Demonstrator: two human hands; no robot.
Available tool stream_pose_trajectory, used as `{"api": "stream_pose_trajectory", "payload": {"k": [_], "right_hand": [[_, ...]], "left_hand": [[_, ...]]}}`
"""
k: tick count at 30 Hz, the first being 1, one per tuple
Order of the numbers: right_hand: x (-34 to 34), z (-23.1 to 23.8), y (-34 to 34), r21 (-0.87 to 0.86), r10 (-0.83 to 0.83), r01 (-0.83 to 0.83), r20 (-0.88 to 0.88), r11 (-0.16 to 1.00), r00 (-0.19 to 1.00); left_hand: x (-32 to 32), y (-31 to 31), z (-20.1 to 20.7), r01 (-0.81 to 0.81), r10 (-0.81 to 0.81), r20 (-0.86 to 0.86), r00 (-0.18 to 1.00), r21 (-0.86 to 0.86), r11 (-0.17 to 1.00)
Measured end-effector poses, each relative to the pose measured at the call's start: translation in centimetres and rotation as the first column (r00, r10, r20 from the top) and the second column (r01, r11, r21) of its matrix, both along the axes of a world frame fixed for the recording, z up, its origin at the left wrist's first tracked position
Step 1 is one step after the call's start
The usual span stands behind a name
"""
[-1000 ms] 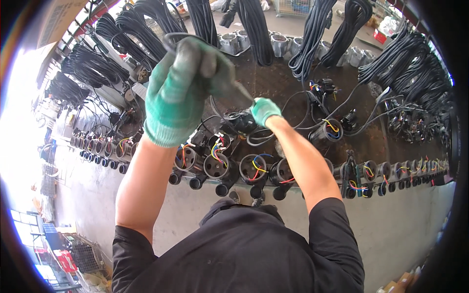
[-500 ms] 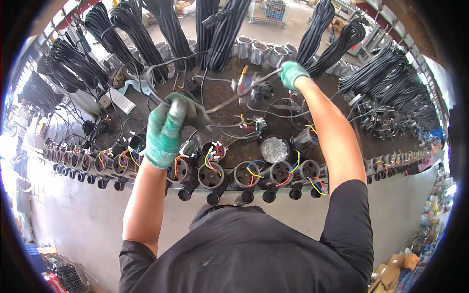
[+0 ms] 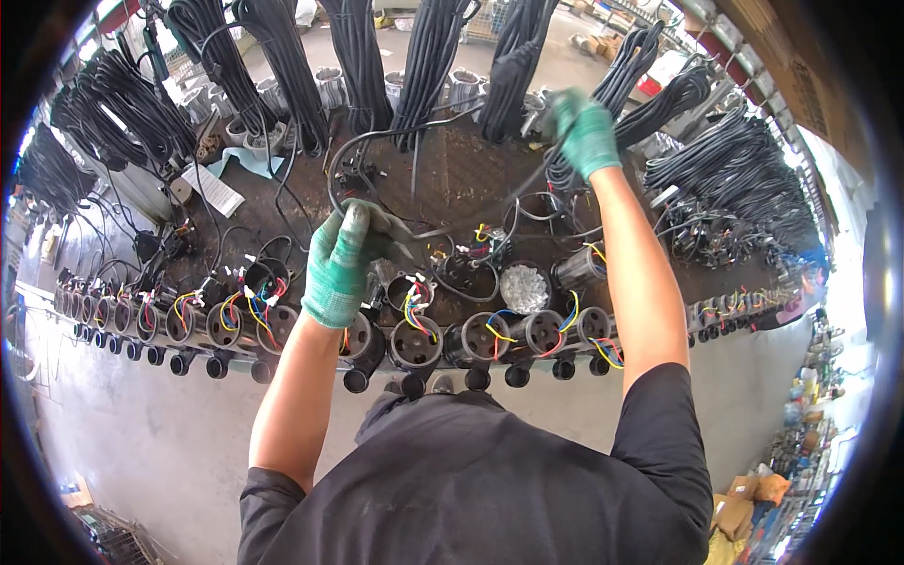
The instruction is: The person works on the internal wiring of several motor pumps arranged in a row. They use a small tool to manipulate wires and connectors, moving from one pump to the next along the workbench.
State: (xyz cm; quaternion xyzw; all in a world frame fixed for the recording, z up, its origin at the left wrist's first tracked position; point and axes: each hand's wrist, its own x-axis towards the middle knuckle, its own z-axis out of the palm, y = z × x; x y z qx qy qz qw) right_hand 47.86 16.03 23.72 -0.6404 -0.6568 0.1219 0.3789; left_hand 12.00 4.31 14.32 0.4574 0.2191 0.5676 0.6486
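Row of round black motor housings [image 3: 414, 341] along desk [image 3: 452, 179] edge at 6 o'clock; hanging black cable bundles [image 3: 358, 56] at 12.

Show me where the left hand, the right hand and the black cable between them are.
left hand [image 3: 341, 264], head view, back of the green glove.
right hand [image 3: 586, 137], head view, back of the green glove.
black cable [image 3: 471, 218], head view, the stretch running between both hands.
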Motion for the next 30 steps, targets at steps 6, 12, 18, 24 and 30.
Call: {"api": "stream_pose_trajectory", "payload": {"k": [6, 12, 18, 24, 30], "right_hand": [[-0.1, -1.7, -1.9, 0.027, -0.118, 0.118, 0.424, 0.993, 0.898], [-0.1, -2.2, -3.1, 0.101, -0.160, 0.132, 0.362, 0.986, 0.918], [-6.6, 3.2, -9.8, -0.013, 0.023, -0.021, 0.137, 1.000, 0.990], [-12.7, 4.8, -11.3, 0.110, 0.037, -0.084, 0.371, 0.990, 0.928], [-16.8, 3.5, -9.5, 0.129, 0.123, -0.207, 0.477, 0.970, 0.870]], "left_hand": [[-0.6, 0.3, -2.5, 0.008, -0.009, -0.010, 1.000, -0.157, 0.988], [0.0, 0.5, -6.1, 0.095, -0.095, 0.014, 0.995, -0.256, 0.962], [1.9, 1.5, -10.8, 0.001, 0.139, 0.292, 0.946, -0.434, 0.901], [3.2, 1.0, -7.9, -0.171, 0.391, 0.299, 0.870, -0.560, 0.811], [4.6, -2.4, -7.2, -0.416, 0.455, -0.186, 0.871, 0.217, 0.883]]}}
